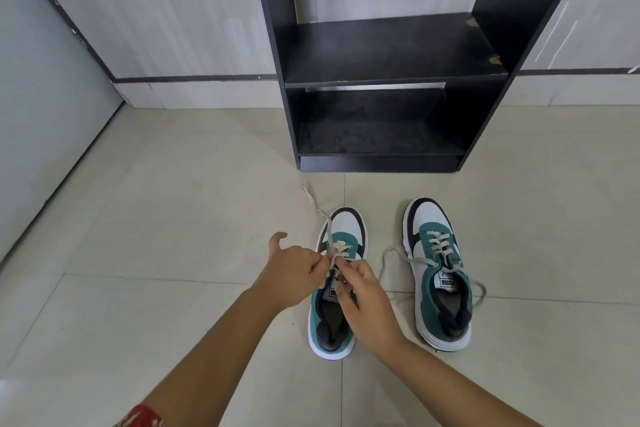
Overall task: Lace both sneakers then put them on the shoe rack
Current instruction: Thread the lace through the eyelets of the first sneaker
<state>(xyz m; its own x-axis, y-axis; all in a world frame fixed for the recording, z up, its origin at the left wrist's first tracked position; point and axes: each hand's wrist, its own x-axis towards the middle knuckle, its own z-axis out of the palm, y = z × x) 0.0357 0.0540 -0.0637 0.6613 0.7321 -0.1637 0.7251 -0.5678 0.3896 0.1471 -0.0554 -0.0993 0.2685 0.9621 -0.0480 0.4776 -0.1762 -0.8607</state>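
Two teal, white and black sneakers stand on the tiled floor, toes toward the rack. The left sneaker (346, 229) has a grey lace (317, 206) threaded through its lower eyelets, one free end trailing up-left over the floor. My left hand (294, 270) pinches that lace at the shoe's left side. My right hand (367, 302) pinches the lace over the tongue and hides part of it. The right sneaker (440, 274) is laced up its front, with loose ends lying on both sides. The black shoe rack (391, 76) stands just beyond the shoes.
The rack has two open shelves, with dusty marks on the lower one. It stands against a pale panelled wall (173, 10). A grey door (41, 114) is at the left. Beige floor tiles (173, 218) lie around the shoes.
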